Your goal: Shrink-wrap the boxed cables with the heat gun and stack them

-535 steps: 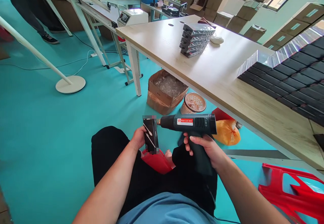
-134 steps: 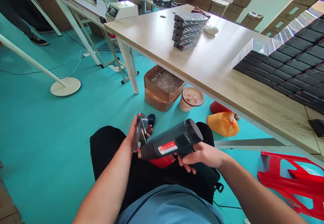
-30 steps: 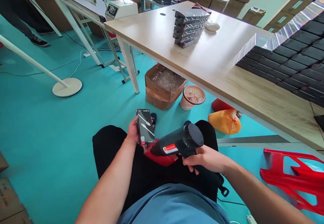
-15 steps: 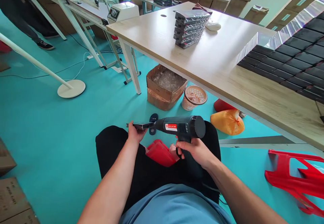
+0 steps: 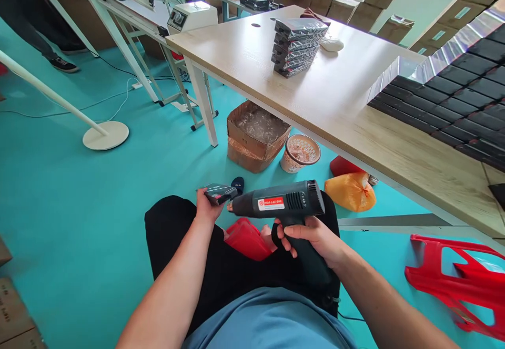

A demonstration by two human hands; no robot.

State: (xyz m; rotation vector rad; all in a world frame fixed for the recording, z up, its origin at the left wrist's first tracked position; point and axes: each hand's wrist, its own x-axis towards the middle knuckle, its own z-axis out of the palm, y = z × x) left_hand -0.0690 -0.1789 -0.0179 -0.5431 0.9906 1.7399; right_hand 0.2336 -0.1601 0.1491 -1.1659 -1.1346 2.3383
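Observation:
My right hand (image 5: 303, 237) is wrapped round the handle of a dark heat gun (image 5: 280, 200) with a red and white label. The gun's nozzle points left, close to a flat black box in shiny film (image 5: 219, 192). That box sits in my left hand (image 5: 208, 207), gripped from below and at its left end, tilted over my lap. On the table stands a stack of similar film-wrapped black boxes (image 5: 295, 47). Many more black boxes (image 5: 453, 91) are piled in rows at the right.
The wooden table (image 5: 335, 91) runs across in front of me. Beneath it stand a carton of clear film scraps (image 5: 256, 133), a wastebasket (image 5: 300, 153) and an orange bag (image 5: 351, 191). A red plastic stool (image 5: 450, 275) lies at the right. A lamp base (image 5: 105, 135) and a person's legs (image 5: 43, 33) are at the left.
The boxed item has tilted so that more of its top and end face shows. The heat gun has swung, its nozzle now lower and slightly left, beside the box's near right end.

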